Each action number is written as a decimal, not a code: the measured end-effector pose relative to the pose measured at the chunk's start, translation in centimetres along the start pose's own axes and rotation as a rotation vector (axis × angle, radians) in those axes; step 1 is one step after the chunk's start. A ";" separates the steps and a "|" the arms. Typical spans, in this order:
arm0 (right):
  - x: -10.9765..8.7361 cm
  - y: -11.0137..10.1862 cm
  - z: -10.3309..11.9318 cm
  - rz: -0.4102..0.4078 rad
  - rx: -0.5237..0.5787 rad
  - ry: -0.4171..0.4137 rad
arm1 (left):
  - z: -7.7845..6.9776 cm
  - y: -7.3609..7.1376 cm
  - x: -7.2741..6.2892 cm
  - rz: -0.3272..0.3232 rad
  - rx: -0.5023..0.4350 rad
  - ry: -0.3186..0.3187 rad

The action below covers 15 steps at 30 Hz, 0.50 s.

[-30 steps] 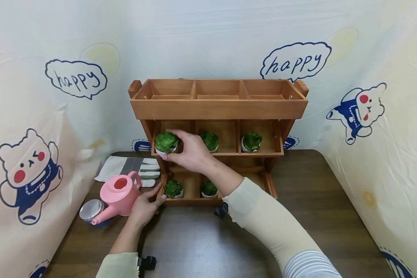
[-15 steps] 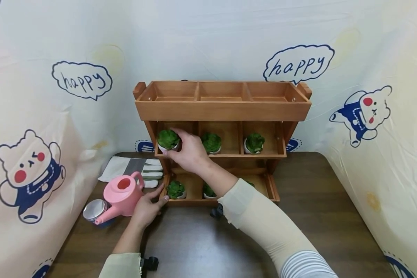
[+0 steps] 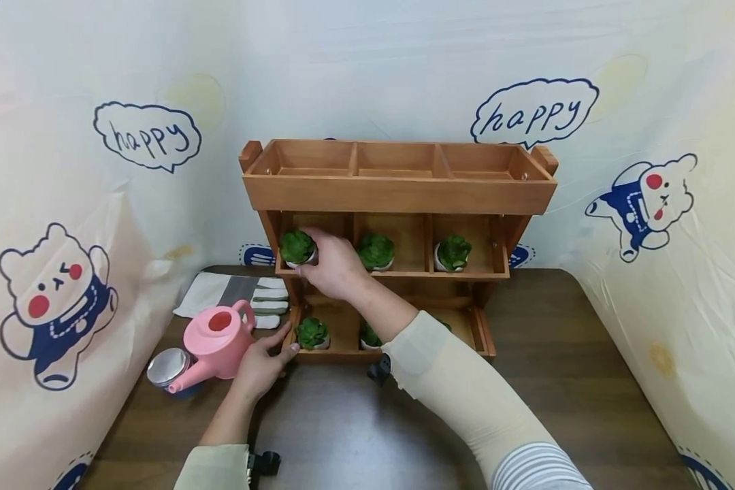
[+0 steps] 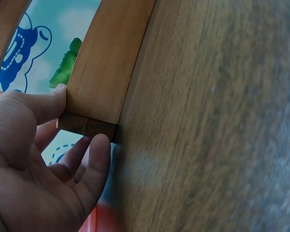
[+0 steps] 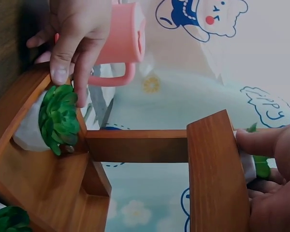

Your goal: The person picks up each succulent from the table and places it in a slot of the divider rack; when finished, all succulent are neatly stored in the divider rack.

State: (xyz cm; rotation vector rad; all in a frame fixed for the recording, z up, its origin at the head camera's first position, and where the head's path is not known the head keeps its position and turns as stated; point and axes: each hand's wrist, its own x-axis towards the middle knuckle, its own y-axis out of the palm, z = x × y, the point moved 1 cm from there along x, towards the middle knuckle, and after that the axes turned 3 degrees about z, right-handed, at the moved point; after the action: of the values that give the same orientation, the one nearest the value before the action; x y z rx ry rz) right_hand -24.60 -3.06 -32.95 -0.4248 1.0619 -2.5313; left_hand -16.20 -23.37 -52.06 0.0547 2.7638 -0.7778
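Observation:
My right hand (image 3: 335, 269) holds a small potted succulent (image 3: 297, 248) by its white pot, at the left compartment of the wooden plant stand's (image 3: 398, 194) middle tier. In the right wrist view its thumb and fingers (image 5: 257, 141) lie either side of the pot, behind the front board. My left hand (image 3: 260, 366) grips the bottom tier's left front corner. The left wrist view shows its thumb (image 4: 50, 102) over the front board (image 4: 104, 63) and fingertips at the board's end. Two succulents (image 3: 376, 252) (image 3: 453, 253) stand in the other middle compartments.
More succulents (image 3: 312, 333) sit in the bottom tier, partly behind my right arm. Left of the stand are a pink watering can (image 3: 216, 346), a silver-lidded tin (image 3: 167, 367) and striped gloves (image 3: 233, 294). A printed curtain (image 3: 367, 68) surrounds the table (image 3: 563, 354).
The held succulent has settled slightly lower and deeper into the left middle compartment. My left hand keeps its place on the corner. The head view has shifted slightly.

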 end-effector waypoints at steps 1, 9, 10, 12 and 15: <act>0.0 -0.1 0.1 0.015 -0.008 -0.001 | -0.1 0.0 0.0 -0.003 0.001 0.003; 0.2 -0.4 0.1 0.068 -0.063 -0.002 | -0.2 0.0 -0.2 -0.001 0.004 0.003; 0.1 -0.5 0.1 0.067 -0.066 -0.003 | -0.2 0.1 -0.2 0.000 0.005 0.007; 0.1 -0.6 0.0 0.064 -0.054 -0.004 | -0.2 0.1 -0.2 -0.004 0.001 0.006; -0.1 -0.8 -0.2 0.070 -0.022 0.001 | -0.2 0.1 -0.2 -0.011 0.006 0.006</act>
State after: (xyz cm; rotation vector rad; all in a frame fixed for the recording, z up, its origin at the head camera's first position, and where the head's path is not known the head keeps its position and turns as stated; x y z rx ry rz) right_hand -24.74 -2.40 -32.50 -0.3857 1.0868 -2.4607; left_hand -16.07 -23.19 -51.87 0.0431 2.7694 -0.7893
